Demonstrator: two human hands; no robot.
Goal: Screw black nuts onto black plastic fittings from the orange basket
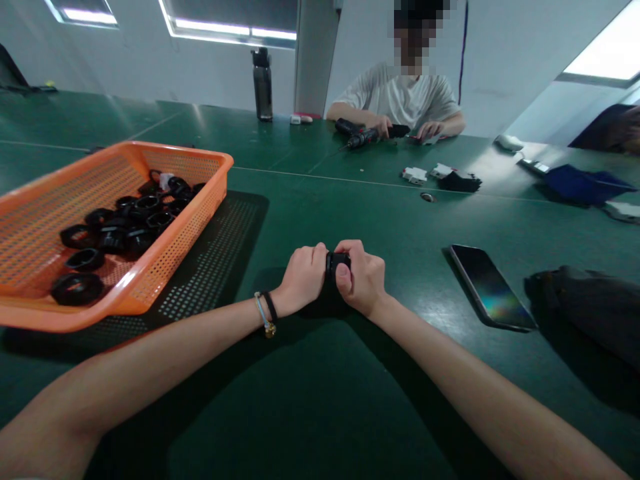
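Observation:
Just above the green table (310, 380), a black ring-like part (339, 262) sits between my two hands. My left hand (304, 277) is wrapped round its left side, with a bracelet and a black band at the wrist. From the right, my right hand (363, 277) grips the same part, thumb in front and fingers curled over the top. Much of the part is hidden by my fingers. To the left, an orange perforated basket (170, 270) holds several black rings and threaded fittings (77, 288).
A phone (490, 287) and a dark cloth item (590, 307) lie at right. Across the table a person (400, 100) handles objects near a power drill (363, 138). Farther back are a bottle (263, 87), white parts (414, 175) and a blue item (583, 183).

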